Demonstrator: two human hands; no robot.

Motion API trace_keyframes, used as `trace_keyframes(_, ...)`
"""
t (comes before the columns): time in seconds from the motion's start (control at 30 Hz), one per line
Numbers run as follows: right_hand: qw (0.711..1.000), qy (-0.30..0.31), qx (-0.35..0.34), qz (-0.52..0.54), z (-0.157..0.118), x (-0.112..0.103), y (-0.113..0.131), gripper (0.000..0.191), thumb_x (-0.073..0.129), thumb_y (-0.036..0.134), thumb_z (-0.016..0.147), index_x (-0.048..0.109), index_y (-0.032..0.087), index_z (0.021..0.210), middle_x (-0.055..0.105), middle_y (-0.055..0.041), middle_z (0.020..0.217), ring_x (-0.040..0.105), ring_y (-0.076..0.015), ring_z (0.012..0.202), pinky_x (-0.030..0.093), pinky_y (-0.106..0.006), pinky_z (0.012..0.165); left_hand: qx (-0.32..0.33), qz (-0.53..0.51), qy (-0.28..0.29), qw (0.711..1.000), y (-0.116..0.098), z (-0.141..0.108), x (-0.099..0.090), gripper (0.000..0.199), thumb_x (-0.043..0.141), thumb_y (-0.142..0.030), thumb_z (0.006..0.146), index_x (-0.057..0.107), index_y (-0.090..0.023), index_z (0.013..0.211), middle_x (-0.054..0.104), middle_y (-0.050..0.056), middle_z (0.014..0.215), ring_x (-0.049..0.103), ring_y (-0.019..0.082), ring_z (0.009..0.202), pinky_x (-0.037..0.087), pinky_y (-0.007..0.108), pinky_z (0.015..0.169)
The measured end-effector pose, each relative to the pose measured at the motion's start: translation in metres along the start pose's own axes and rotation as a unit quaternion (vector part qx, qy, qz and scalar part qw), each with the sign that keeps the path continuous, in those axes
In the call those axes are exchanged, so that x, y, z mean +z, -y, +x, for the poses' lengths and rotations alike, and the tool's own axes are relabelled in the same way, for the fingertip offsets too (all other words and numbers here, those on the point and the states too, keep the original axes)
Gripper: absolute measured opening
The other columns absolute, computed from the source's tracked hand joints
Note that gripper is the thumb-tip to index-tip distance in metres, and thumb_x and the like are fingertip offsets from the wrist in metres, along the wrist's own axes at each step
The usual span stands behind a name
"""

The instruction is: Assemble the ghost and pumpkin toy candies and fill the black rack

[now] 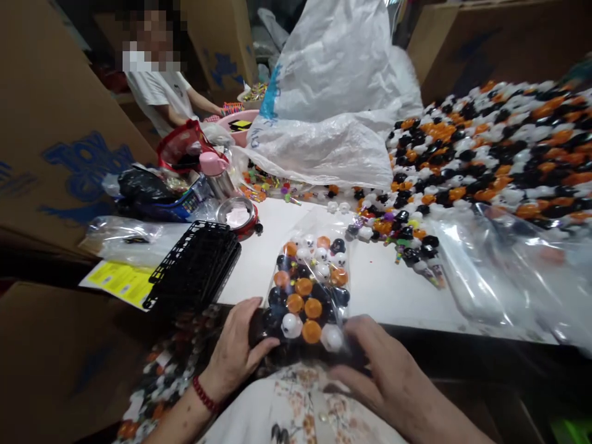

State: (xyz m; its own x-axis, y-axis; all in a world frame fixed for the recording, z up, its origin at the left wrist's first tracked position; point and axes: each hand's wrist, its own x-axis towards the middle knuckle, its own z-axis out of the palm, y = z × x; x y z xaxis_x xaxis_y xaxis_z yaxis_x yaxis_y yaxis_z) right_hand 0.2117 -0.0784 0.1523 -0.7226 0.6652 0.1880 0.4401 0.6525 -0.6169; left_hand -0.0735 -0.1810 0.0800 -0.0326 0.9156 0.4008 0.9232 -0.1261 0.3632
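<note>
A clear plastic bag (312,290) packed with orange, white and black round toys, some of them skull-shaped, lies over the front edge of the white tabletop. My left hand (238,345), with a dark red bead bracelet (205,394) on its wrist, grips the bag's lower left side, thumb toward me. At the lower right side, my right hand (382,364) holds the bag between its fingers and thumb, slightly blurred. The bag's near end is dark and partly hidden between the hands.
Black plastic racks (197,265) are stacked at left on a yellow printed sheet (123,283). A tape roll (237,214) and a flask (217,176) stand behind. Clear bags (481,265) lie right, below a large toy heap (485,145). A co-worker (161,92) works at far left.
</note>
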Motion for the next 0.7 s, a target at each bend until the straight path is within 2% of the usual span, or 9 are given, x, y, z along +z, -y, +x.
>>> trace_keyframes(0.03,0.999,-0.034,-0.026,-0.016,0.005,0.001,0.0,0.036,0.06,0.037,0.091,0.052,0.019,0.122,0.063,-0.0122,0.115,0.063,-0.0236,0.105,0.057,-0.037,0.085,0.012,-0.005,-0.016,1.0,-0.002,0.002,-0.001,0.075,0.064,-0.039,0.087,0.026,-0.017,0.147,0.052,0.019,0.135,0.051,0.032,0.126,0.048,0.051,0.102)
trace_keyframes(0.1,0.992,-0.083,-0.075,-0.05,0.022,0.005,-0.004,0.05,0.052,0.036,0.095,0.042,0.017,0.14,0.053,-0.0175,0.137,0.049,-0.0283,0.13,0.048,-0.047,0.104,0.043,-0.008,-0.035,0.998,-0.008,0.009,-0.002,0.084,0.067,-0.035,0.086,0.017,-0.019,0.152,0.042,0.021,0.144,0.043,0.033,0.134,0.043,0.053,0.107)
trace_keyframes(0.2,0.985,-0.079,-0.118,-0.098,0.06,0.013,-0.015,0.054,0.04,0.032,0.1,0.031,0.015,0.151,0.036,-0.0161,0.154,0.028,-0.0276,0.145,0.034,-0.051,0.116,0.075,0.012,-0.023,0.997,-0.019,0.02,-0.004,0.082,0.064,-0.029,0.087,0.017,-0.022,0.153,0.035,0.02,0.151,0.036,0.034,0.139,0.04,0.054,0.11)
trace_keyframes(0.27,0.983,-0.058,-0.118,-0.127,0.082,0.019,-0.024,0.051,0.033,0.029,0.102,0.034,0.013,0.15,0.034,-0.0157,0.155,0.027,-0.0259,0.146,0.029,-0.051,0.118,0.081,0.027,-0.005,0.996,-0.024,0.025,-0.003,0.075,0.06,-0.027,0.089,0.019,-0.023,0.153,0.035,0.018,0.153,0.035,0.033,0.141,0.04,0.054,0.11)
trace_keyframes(0.37,0.98,-0.019,-0.124,-0.154,0.098,0.028,-0.033,0.047,0.027,0.024,0.103,0.043,0.01,0.144,0.043,-0.0159,0.15,0.034,-0.0246,0.143,0.022,-0.055,0.119,0.087,0.04,0.007,0.995,-0.027,0.025,0.0,0.071,0.055,-0.025,0.092,0.02,-0.022,0.153,0.037,0.017,0.153,0.035,0.032,0.142,0.039,0.053,0.111)
trace_keyframes(0.53,0.979,-0.009,-0.114,-0.17,0.098,0.035,-0.038,0.047,0.024,0.025,0.103,0.045,0.01,0.143,0.043,-0.0165,0.149,0.039,-0.0262,0.14,0.016,-0.059,0.118,0.085,0.039,0.009,0.996,-0.027,0.023,0.006,0.07,0.052,-0.023,0.093,0.017,-0.02,0.154,0.036,0.017,0.154,0.032,0.03,0.144,0.037,0.052,0.113)
trace_keyframes(0.7,0.982,0.023,-0.099,-0.16,0.099,0.029,-0.033,0.049,0.023,0.028,0.104,0.044,0.009,0.144,0.041,-0.0147,0.151,0.033,-0.0252,0.144,0.012,-0.057,0.12,0.089,0.024,0.013,0.996,-0.026,0.025,0.007,0.07,0.051,-0.021,0.093,0.017,-0.023,0.154,0.035,0.016,0.155,0.032,0.031,0.143,0.038,0.053,0.112)
